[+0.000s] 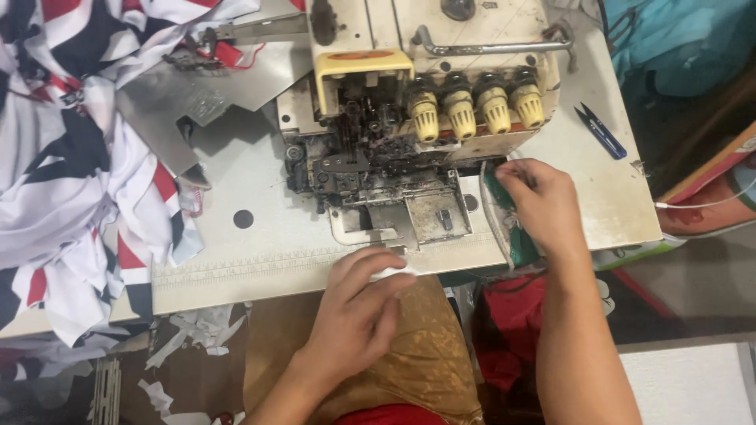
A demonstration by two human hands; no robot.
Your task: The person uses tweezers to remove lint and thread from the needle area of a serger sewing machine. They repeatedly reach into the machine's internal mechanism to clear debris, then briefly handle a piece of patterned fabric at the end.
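Observation:
A worn overlock sewing machine point(409, 118) with four yellow tension knobs point(476, 109) stands on a white table point(260, 236). My left hand point(358, 311) rests at the table's front edge, its fingers pressed on a small white scrap of fabric point(392, 273) just below the machine's metal plate point(429, 212). Right of the machine, my right hand point(539, 206) is closed on a green and white piece of fabric point(512, 236) that hangs down over the table edge.
A heap of white, red and navy fabric point(71, 173) covers the table's left side. Blue thread snips point(600, 132) lie at the right. A metal guide plate point(197, 98) sits left of the machine. Fabric scraps point(189, 330) litter the floor.

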